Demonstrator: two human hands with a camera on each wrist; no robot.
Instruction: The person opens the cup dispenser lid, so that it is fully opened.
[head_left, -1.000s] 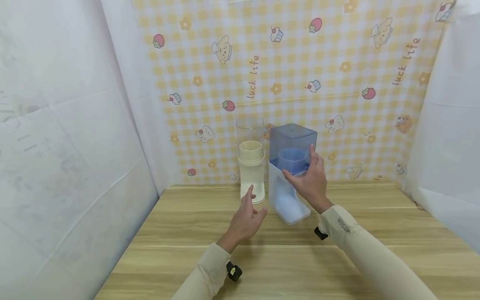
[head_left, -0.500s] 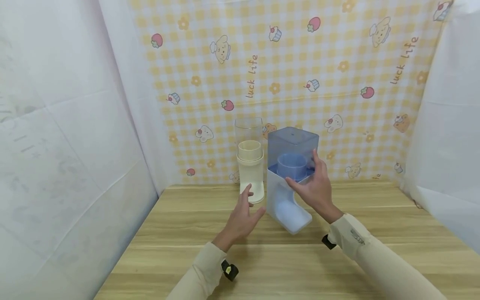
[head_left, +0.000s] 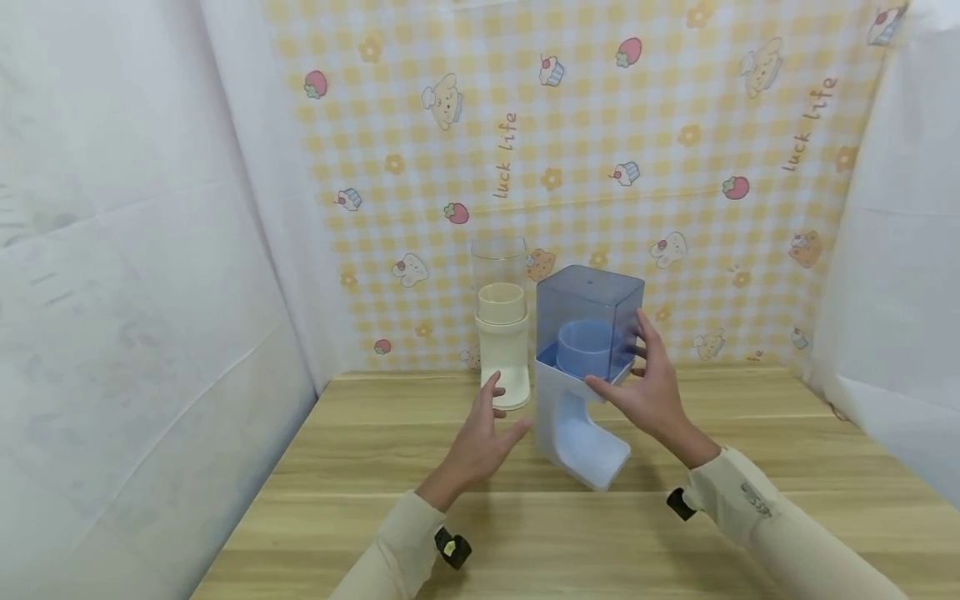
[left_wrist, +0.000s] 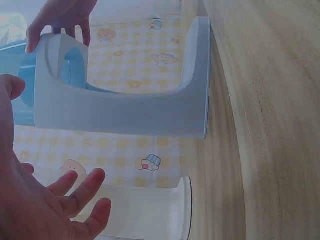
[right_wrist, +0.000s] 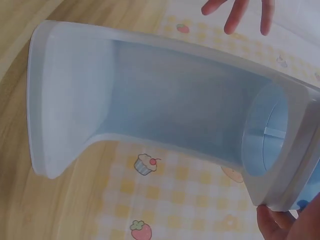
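A blue and white dispenser (head_left: pixel 576 408) stands at the middle of the table, with a see-through blue box top, a round blue tube inside it and a curved white stand. My right hand (head_left: pixel 648 392) grips its top part from the right, thumb in front and fingers on the side. In the right wrist view, fingers (right_wrist: pixel 277 225) touch the white collar below the box. My left hand (head_left: pixel 476 442) is held to the left of the dispenser, fingers apart, holding nothing. Behind that hand stands a cream dispenser (head_left: pixel 503 350) with a clear round top, its foot partly hidden.
The wooden table (head_left: pixel 360 500) meets a yellow checked cloth (head_left: pixel 420 167) at the back. White sheeting (head_left: pixel 150 292) hangs on the left, with more white sheeting (head_left: pixel 900 250) on the right. A black wrist camera (head_left: pixel 453 547) sits below the left sleeve.
My right hand has brought the blue and white dispenser nearer to me and slightly to the right. My left hand has drifted a little left, still free. The cream dispenser has stayed put.
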